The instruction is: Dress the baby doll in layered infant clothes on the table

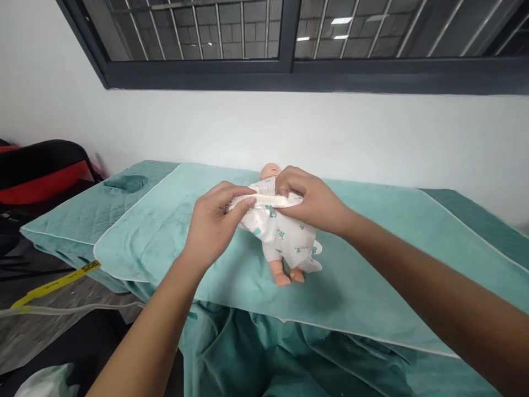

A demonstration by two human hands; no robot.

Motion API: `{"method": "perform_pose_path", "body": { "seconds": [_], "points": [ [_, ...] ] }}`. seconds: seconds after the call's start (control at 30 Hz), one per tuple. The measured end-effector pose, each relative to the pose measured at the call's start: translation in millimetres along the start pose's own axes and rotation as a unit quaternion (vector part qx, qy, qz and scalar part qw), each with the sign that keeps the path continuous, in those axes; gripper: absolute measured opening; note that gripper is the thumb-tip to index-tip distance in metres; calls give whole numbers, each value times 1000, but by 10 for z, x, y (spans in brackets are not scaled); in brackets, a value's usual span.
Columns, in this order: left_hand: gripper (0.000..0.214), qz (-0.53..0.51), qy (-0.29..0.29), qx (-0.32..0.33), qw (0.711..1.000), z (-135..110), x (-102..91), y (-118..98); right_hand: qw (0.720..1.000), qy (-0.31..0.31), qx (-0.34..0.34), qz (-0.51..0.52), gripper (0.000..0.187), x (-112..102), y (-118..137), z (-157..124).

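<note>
A baby doll point(270, 171) lies on its back on the bed, its head toward the wall and its bare feet toward me. White doll clothes point(287, 237) with small teal prints cover its body. My left hand point(210, 220) pinches the left end of a folded white edge of the clothes, thumb and forefinger together. On the other side, my right hand point(312, 198) grips the same edge with curled fingers. The edge is stretched between both hands across the doll's upper body. The doll's arms and part of its face are hidden.
A teal cover point(363, 270) is spread over the bed, which has a face hole point(126, 183) at its left end. A black and red chair point(45, 171) stands at left. Yellow tape point(58, 284) and a pale cable point(82, 310) hang near the bed's left side.
</note>
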State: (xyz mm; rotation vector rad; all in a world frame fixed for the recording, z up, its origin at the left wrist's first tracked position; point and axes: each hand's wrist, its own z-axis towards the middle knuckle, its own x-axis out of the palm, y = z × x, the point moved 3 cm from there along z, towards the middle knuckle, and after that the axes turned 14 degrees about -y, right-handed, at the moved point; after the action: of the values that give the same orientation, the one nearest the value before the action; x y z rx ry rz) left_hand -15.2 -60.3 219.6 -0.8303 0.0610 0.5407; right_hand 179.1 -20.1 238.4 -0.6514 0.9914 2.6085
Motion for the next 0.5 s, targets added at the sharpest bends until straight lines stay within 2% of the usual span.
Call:
{"method": "perform_pose_path", "body": {
  "seconds": [0.07,0.17,0.23,0.27,0.3,0.37,0.43,0.5],
  "points": [
    [13,31,-17,37,999,13,-9,-49,999,27,41,18,21,-71,139,0],
    [11,52,-63,81,993,13,-22,-108,988,132,80,7,22,-133,283,-52],
    [11,43,-85,70,993,18,-23,-124,978,191,73,-39,21,-160,296,-93],
    [12,30,-82,45,995,24,-14,-117,975,197,74,-68,23,-176,270,-104],
    [15,9,-72,8,997,31,3,-103,975,186,83,-89,25,-195,230,-105],
    [21,-49,-37,-76,995,41,57,-63,982,123,118,-81,28,-235,135,-85],
    [27,-115,17,-146,982,39,138,-35,986,39,160,-11,24,-263,54,-46],
    [31,-145,109,-179,967,28,248,-36,978,-41,191,72,21,-274,1,3]
  ]
}}
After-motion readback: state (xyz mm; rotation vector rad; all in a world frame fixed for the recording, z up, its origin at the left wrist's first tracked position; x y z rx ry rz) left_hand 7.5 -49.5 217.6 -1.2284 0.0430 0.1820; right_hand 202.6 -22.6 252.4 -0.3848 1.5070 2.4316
